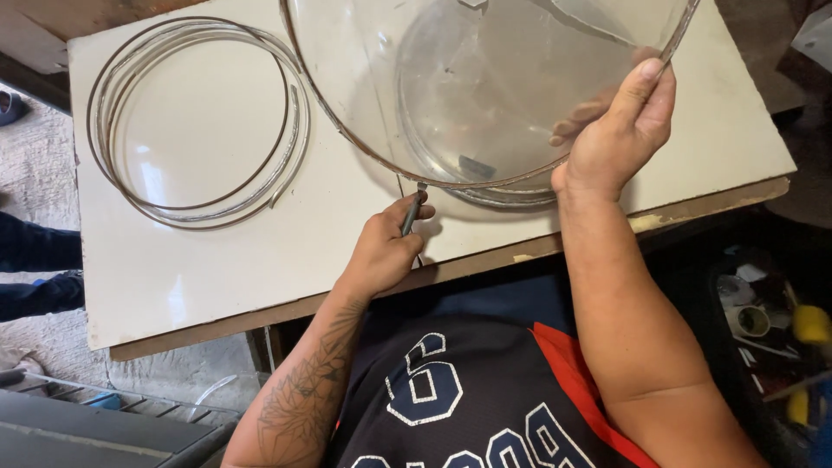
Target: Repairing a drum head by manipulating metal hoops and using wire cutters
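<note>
A large clear plastic bowl [485,78] stands tilted on the white board [217,260], its rim facing me. My right hand [615,139] grips the bowl's rim at the right, thumb outside and fingers inside. My left hand [386,247] holds a thin grey strip [410,214] pinched between thumb and fingers. The strip's end touches the bowl's lower rim. The bowl's top is cut off by the frame.
Coiled hoops of thin metal and clear strip [199,121] lie on the board's left half. A person's dark trouser legs [35,269] show at the far left. A dark bin of tools and tape [771,329] sits at the lower right.
</note>
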